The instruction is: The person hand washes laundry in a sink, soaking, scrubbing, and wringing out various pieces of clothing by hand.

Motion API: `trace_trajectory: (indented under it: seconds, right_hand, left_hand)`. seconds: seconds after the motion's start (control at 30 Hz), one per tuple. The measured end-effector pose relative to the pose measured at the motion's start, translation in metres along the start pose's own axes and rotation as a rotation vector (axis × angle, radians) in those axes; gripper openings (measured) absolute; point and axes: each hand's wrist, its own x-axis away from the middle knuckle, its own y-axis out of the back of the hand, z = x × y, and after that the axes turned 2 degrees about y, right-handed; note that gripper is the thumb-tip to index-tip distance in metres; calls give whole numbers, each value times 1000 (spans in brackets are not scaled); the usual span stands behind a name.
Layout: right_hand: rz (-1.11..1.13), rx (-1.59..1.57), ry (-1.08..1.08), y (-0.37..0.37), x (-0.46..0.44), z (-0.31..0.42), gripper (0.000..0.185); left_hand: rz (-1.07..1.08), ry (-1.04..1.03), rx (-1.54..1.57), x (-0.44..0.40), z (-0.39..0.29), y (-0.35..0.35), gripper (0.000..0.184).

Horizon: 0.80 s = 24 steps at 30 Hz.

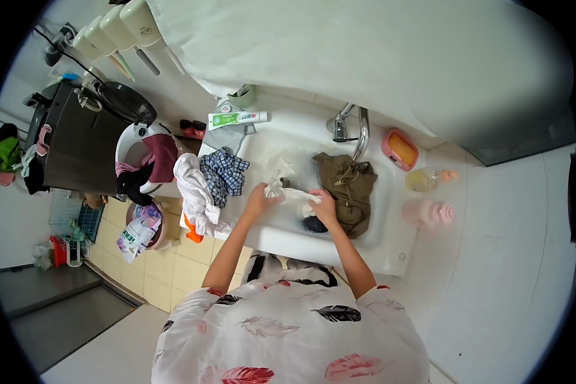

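Observation:
A thin white cloth (292, 193) stretches between my two hands over the white sink (272, 240). My left hand (260, 200) is closed on its left end, and my right hand (323, 206) grips the right end. Beneath lies cloudy water with more pale cloth (283, 168) in it. A dark item (313, 224) sits just below my right hand. Olive-brown trousers or a similar garment (349, 192) lie bunched in the sink, right beside my right hand.
The chrome faucet (363, 134) rises at the sink's back. Checked cloth (224, 173), white clothes (195, 192) and a toothpaste tube (237, 119) lie on the left. A soap dish (400, 150) and bottles (422, 180) stand right. A bin (161, 233) is on the floor.

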Motion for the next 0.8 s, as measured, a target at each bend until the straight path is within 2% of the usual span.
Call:
trace_trajectory:
  seconds: [0.07, 0.1, 0.23, 0.27, 0.3, 0.33, 0.4, 0.43, 0.57, 0.67, 0.8]
  right_hand:
    - [-69, -44, 32, 13, 13, 6, 21]
    - [-78, -120, -36, 17, 16, 5, 20]
    - [-130, -258, -52, 50, 22, 34, 19]
    - [-144, -253, -39, 61, 21, 46, 18]
    - [-162, -204, 31, 75, 20, 63, 17]
    - [-180, -154, 102, 88, 19, 81, 17]
    - [-191, -133, 148, 105, 16, 101, 17]
    - [-209, -80, 208, 112, 14, 107, 18]
    - [-250, -89, 351, 132, 18, 141, 20]
    - [-266, -172, 366, 141, 29, 168, 22]
    - [-308, -291, 464, 136, 32, 191, 22]
  left_hand:
    - [186, 37, -7, 1, 2, 15, 40]
    - [-7, -54, -3, 6, 0, 17, 37]
    - [-18, -104, 5, 4, -38, 55, 35]
    - [-8, -18, 9, 1, -45, 62, 34]
    - [4, 71, 14, -1, -51, 67, 32]
    - [6, 66, 14, -3, -59, 71, 32]
    - [-90, 21, 178, -8, -74, 78, 29]
    - [-125, -91, 225, -9, -81, 81, 26]
    - [-141, -108, 337, -7, -117, 103, 22]
    - [-145, -87, 426, -1, -139, 119, 22]
    - [15, 17, 642, 10, -169, 132, 24]
